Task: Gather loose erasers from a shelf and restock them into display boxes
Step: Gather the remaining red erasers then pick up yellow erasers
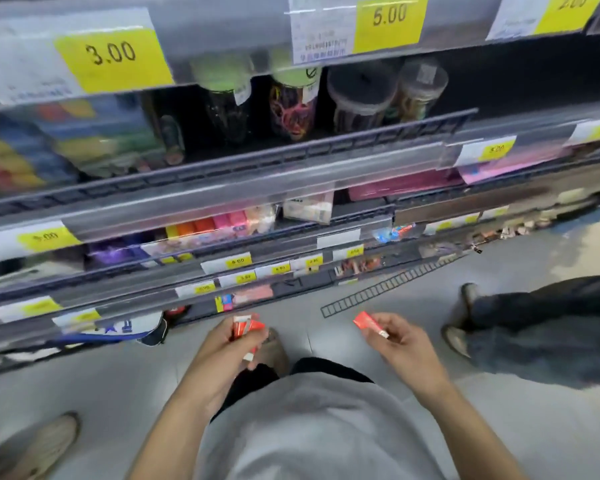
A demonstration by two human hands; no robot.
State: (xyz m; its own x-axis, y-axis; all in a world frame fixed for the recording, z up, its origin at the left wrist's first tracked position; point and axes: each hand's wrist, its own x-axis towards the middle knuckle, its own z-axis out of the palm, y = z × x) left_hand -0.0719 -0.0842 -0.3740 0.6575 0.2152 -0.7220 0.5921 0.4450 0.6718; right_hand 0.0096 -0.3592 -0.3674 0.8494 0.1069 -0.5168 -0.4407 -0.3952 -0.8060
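Your grey shirt (pixel 326 427) filled the near view while your left hand (pixel 222 348) gripped a bunch of red erasers (pixel 245 329) at 11 o'clock and your right hand (pixel 402 344) pinched a single red eraser (pixel 369 323) at 1 o'clock. You were mid-gathering, I judged; next you needed the display box, perhaps on the lowest shelf (pixel 250 299) at 12 o'clock, too blurred to tell.

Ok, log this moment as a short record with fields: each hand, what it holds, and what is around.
left hand: left hand grips a few red-and-white erasers, held low above the floor
right hand: right hand pinches one red eraser
shelving: shelves of stationery with yellow price tags reading 3.00 and 5.00
floor: a black shelf rail lies loose on the grey floor
others: another person's legs at the right edge
display boxes: cannot tell which they are; the picture is blurred
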